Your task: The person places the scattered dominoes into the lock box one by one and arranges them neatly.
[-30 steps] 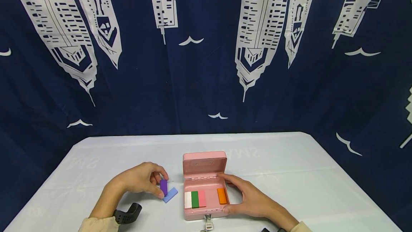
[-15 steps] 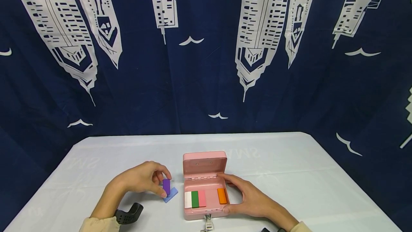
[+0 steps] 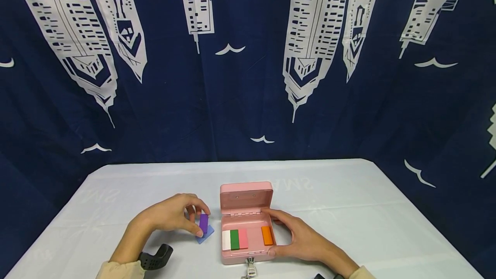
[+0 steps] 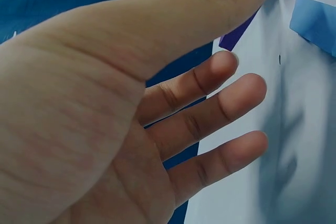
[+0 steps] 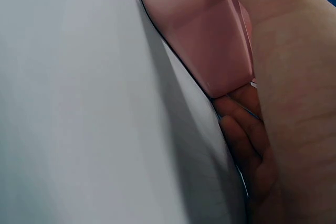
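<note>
In the head view my left hand [image 3: 176,213] pinches a small purple block [image 3: 203,222] upright between thumb and fingers. Behind it on the table lies a flat light blue block [image 3: 207,235], partly covered by the purple one in this view. The left wrist view catches just a sliver of purple past the thumb, with three fingers spread apart. My right hand [image 3: 300,237] grips the right side of a pink cash box [image 3: 234,260], thumb at its front corner and fingers near the hinge. Inside the box are white [image 3: 226,240], green [image 3: 234,240], pink [image 3: 243,239] and orange [image 3: 267,236] blocks.
The box's lid [image 3: 246,196] stands raised at the back. A metal latch [image 3: 251,268] hangs off its front. A white cloth covers the table [image 3: 348,201], and a dark blue printed curtain [image 3: 248,89] hangs behind it.
My left hand has carried the purple block slightly to the right, so it now overlaps the light blue block in view. The right hand and the box have stayed put.
</note>
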A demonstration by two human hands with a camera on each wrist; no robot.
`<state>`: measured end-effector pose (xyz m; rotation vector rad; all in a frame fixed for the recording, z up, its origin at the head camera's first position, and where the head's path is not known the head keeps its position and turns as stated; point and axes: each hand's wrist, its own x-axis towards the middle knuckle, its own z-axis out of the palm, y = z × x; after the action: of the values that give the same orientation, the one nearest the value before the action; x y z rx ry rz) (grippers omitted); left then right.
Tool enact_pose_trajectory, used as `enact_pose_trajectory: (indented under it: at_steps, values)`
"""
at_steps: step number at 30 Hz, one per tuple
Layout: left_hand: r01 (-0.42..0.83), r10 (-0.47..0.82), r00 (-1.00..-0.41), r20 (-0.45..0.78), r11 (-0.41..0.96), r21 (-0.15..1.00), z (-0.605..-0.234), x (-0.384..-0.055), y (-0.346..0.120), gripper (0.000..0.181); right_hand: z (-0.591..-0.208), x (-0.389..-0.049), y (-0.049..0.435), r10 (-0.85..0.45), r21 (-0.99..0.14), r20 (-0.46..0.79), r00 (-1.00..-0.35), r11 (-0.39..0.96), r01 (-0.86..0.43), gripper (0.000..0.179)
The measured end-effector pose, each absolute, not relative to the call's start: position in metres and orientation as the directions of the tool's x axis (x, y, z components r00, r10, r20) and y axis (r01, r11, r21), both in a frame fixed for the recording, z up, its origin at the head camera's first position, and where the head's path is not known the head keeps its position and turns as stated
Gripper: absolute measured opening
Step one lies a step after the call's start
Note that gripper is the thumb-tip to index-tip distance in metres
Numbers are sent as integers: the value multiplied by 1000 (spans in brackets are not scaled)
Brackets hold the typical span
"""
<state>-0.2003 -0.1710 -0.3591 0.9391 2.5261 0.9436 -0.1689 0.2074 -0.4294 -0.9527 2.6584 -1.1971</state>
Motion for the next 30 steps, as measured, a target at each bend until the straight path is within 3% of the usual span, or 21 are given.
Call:
enact_pose_trajectory:
  at_steps: [17, 30]
  values:
    - [508, 692, -722, -18, 547, 666, -356, -197, -168, 46, -428, -169, 208, -561, -703, 153, -814, 517, -489, 83]
    - [444, 681, -727, -86, 563, 697, -350, -191, -157, 42, -427, -168, 207, -558, -711, 146, -817, 515, -479, 83]
